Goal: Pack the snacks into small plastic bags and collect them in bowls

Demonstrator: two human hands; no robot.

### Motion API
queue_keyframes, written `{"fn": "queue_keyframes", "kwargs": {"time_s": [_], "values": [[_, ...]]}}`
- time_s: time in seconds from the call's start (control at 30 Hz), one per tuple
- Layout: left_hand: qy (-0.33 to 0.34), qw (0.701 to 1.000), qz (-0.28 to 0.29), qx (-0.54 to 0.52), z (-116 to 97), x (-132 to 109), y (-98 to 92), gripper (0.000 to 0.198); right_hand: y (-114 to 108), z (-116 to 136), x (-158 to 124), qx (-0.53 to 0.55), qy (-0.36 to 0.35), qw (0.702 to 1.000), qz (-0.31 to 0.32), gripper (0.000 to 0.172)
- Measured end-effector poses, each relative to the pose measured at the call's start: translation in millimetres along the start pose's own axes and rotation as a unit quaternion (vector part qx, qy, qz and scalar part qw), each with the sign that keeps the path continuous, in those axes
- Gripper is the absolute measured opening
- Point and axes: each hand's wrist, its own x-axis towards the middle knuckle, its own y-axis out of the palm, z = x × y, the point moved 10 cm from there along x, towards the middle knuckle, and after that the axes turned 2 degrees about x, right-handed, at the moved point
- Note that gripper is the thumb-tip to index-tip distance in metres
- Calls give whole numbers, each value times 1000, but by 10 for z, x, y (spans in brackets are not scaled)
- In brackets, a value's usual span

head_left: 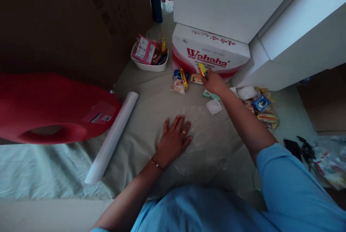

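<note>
My left hand (pixel 174 140) lies flat with its fingers spread on the cloth, at the edge of a clear plastic sheet (pixel 211 138). Farther forward, my right hand (pixel 214 81) has its fingers closed on a small yellow packet (pixel 202 69), held up before the white and red Wahaha box (pixel 208 53). Below that packet sits a pale snack pack (pixel 196 78). To its left is a small group of packets, with a yellow one (pixel 184 78) on top. A green item (pixel 211 94) lies partly under my right hand, with a white square packet (pixel 213 106) nearer me.
A white basket (pixel 150 67) of snacks stands at the back left. A plastic roll (pixel 113 136) lies beside a large red object (pixel 54 109). Mixed snack packets (pixel 261 103) are piled right of my right forearm.
</note>
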Motion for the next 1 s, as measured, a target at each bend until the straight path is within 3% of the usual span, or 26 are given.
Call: {"fn": "queue_keyframes", "kwargs": {"time_s": [0.1,0.23,0.37,0.5,0.57,0.67,0.77,0.87,0.93,1.0], "values": [[-1,1000,4,8,-10,3,-5,57,169,350,205,55,15,998,6,45],[2,1000,2,16,-16,2,5,57,477,638,353,58,21,997,44,65],[2,1000,1,17,-9,-3,20,58,549,628,236,35,-2,997,72,49],[-3,1000,4,11,-7,-15,33,59,259,342,-239,58,-61,996,36,48],[-6,1000,-1,5,-3,-19,35,63,188,223,-619,72,-123,987,68,41],[-4,1000,-8,-5,2,-16,55,71,249,147,-1262,84,-226,958,154,39],[0,1000,-9,-6,1,-16,84,76,486,119,-1765,12,-276,938,207,42],[-3,1000,-20,1,2,-22,79,80,673,149,-1989,-46,-296,938,172,49],[-5,1000,-24,9,-2,-25,76,80,702,167,-2036,-37,-303,944,124,53],[-2,1000,-23,16,-13,-24,80,79,686,127,-2039,-12,-290,953,85,47]]}}
